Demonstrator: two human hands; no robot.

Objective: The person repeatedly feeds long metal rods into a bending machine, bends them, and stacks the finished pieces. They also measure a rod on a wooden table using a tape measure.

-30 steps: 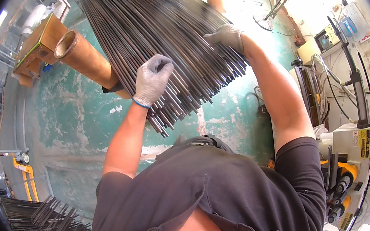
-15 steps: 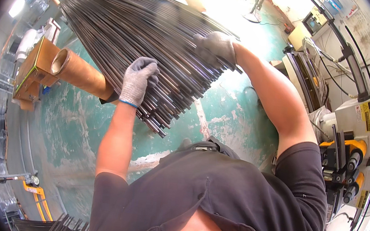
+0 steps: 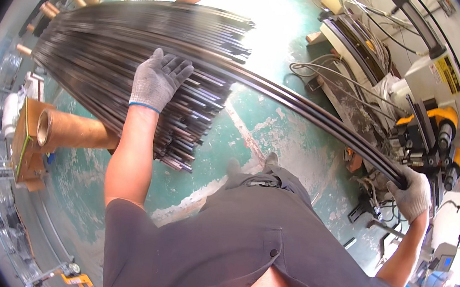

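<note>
Gripping dark rods [image 3: 349, 143] — right-hand fingers [image 3: 413, 184].

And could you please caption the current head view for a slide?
Gloved right hand gripping several dark rods, the open left hand over the rod pile.

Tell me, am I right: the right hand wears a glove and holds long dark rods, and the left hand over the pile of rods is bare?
Not quite: the head view shows the left hand wearing a grey glove, not bare. It is over the pile of rods, and the gloved right hand holds long dark rods.
</note>
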